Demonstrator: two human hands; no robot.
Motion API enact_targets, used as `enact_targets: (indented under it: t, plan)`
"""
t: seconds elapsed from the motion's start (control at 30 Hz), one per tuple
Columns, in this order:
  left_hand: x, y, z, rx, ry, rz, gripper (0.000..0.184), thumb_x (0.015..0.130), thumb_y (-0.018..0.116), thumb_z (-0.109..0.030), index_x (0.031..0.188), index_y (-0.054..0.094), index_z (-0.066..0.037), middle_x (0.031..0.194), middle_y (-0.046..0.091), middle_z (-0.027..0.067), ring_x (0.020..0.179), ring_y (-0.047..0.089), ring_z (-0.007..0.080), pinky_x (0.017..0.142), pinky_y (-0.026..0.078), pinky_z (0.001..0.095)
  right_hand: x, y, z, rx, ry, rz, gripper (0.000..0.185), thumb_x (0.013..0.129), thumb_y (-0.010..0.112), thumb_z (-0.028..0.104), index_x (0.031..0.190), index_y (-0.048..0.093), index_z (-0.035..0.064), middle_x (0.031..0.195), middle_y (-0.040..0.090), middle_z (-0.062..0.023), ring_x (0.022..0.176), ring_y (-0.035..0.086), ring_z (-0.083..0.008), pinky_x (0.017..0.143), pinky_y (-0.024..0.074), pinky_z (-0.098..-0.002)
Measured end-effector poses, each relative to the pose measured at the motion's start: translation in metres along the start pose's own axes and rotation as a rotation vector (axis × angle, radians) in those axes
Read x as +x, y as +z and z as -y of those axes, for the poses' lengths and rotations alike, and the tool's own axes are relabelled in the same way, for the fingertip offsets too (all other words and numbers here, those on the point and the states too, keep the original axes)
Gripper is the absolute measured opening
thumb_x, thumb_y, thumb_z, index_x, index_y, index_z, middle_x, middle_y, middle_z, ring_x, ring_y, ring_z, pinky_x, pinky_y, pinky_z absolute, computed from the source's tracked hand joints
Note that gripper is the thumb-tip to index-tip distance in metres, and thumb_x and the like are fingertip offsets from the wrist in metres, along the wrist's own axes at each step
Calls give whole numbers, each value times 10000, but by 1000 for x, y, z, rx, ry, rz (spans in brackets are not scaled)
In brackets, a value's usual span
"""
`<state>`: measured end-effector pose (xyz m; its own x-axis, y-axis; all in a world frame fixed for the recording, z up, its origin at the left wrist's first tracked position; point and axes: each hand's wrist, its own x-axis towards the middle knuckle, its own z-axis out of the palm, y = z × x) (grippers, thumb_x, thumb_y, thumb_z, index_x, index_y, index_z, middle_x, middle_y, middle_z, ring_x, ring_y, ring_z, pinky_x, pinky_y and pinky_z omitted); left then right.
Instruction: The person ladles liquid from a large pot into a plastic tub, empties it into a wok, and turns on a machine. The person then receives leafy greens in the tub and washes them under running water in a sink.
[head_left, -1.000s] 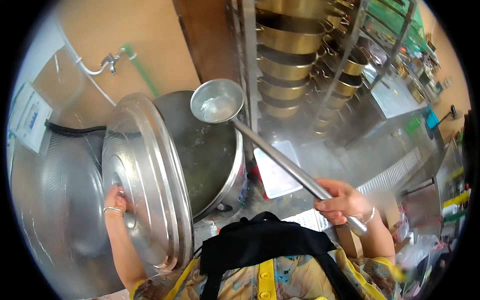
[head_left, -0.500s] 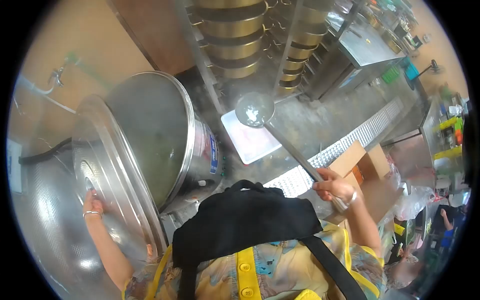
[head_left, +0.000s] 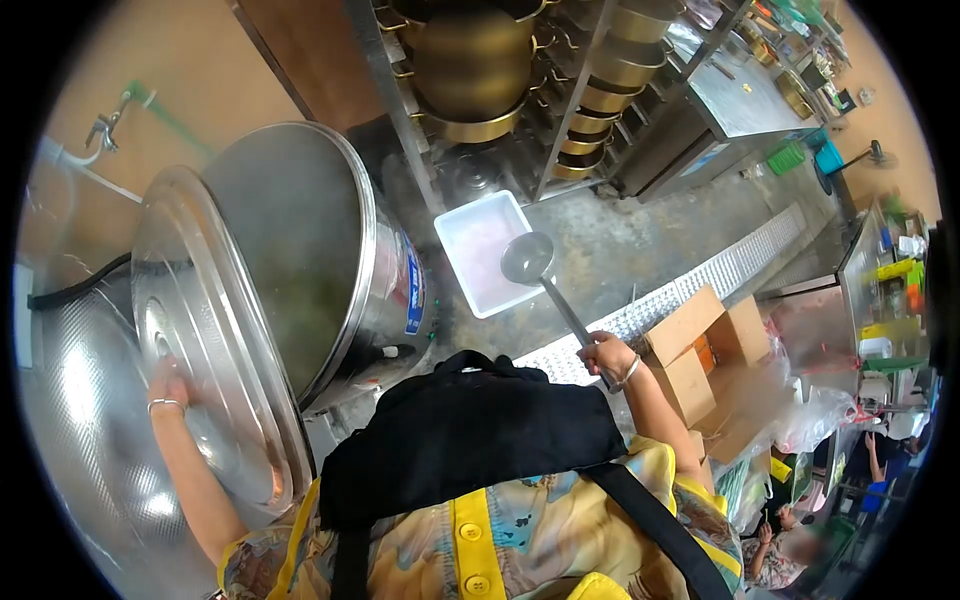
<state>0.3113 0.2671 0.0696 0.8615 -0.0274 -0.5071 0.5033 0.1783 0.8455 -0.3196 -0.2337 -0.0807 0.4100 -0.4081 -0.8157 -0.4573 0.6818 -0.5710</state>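
My left hand [head_left: 168, 384] grips the handle of a large round metal pot lid [head_left: 236, 360], which is tilted up on edge beside the pot. Right of the lid stands a big steel stockpot [head_left: 368, 250] with its mouth uncovered; steam hazes the inside. My right hand [head_left: 610, 358] is closed around the long handle of a metal ladle [head_left: 527, 260]. The ladle's bowl hangs over the lower right part of a shallow white plastic tub [head_left: 455, 262] on the floor.
A metal rack holds several brass-coloured pots [head_left: 480, 128]. An open cardboard box [head_left: 690, 378] stands right of my right hand, near a perforated floor drain cover [head_left: 740, 262]. A tap [head_left: 104, 132] is on the left wall. Another person [head_left: 785, 555] is at the lower right.
My right hand and the ladle have moved left and closer to my body, and the bowl has dropped lower in view. My left hand keeps its hold on the tilted lid.
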Motion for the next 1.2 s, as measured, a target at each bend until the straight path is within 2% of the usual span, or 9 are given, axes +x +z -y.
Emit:
enact_targets:
  t: [0.2,0.3,0.53,0.67,0.73,0.8,0.93,1.17,1.2]
  plan:
    - [-12,9,3,220,34,51,116,761,626,-53,847,563,-9,792,594,70,725,591,161,697,512,245,15,3,-3,-553,-136,-205,379,701,568,10,1040,406,-41,647,542,-146,507,552,-239,431,452,-344]
    - [0,1,1,-55,-3,-81,115,768,622,-68,848,563,-10,788,594,64,739,586,161,730,504,258,-1,9,11,-1156,-292,-376,382,685,488,14,1051,390,-30,822,557,-296,816,554,-421,727,443,-456]
    - [-14,16,11,75,-28,3,319,851,393,-262,1054,497,-39,1059,530,103,966,499,283,855,398,406,-4,10,2,-1434,-294,-534,579,722,475,0,1242,227,-55,946,535,-272,829,572,-394,724,476,-415]
    - [30,-26,2,-53,-52,116,208,836,482,-181,982,500,-35,956,550,80,893,529,219,843,428,346,-16,-2,-7,-1372,-361,-564,593,726,472,-16,1264,223,-39,914,546,-273,818,573,-395,698,470,-426]
    - [32,-37,-3,-107,-55,174,123,817,568,-124,883,528,-29,841,576,54,817,558,173,824,454,322,-32,-14,-8,-1108,-796,-406,594,747,482,-30,1286,234,4,791,565,-196,661,599,-300,541,471,-383]
    - [10,-19,0,-57,-61,84,149,848,505,-158,930,534,-37,869,588,53,815,563,198,781,457,309,-94,7,30,-312,-352,-114,541,764,502,-35,1258,295,36,667,507,-88,496,524,-167,400,401,-296]
    - [-30,-1,-3,-7,-41,96,91,828,546,-136,871,550,-56,798,586,47,725,569,187,720,477,321,-150,30,63,108,-300,246,529,774,518,-41,1254,314,49,666,449,-31,441,441,-97,367,361,-232]
    - [-43,-2,-8,-208,-50,134,83,807,581,-136,798,524,-76,734,561,18,698,559,179,701,472,368,-149,121,180,-612,-457,371,561,804,565,97,1298,300,90,618,450,18,437,405,-48,381,351,-191]
    - [-46,3,-6,-253,-61,143,84,807,581,-137,809,522,-78,747,557,16,705,559,187,705,468,386,-136,140,197,-781,-542,368,551,796,563,107,1284,309,95,650,515,-45,491,501,-143,445,413,-262]
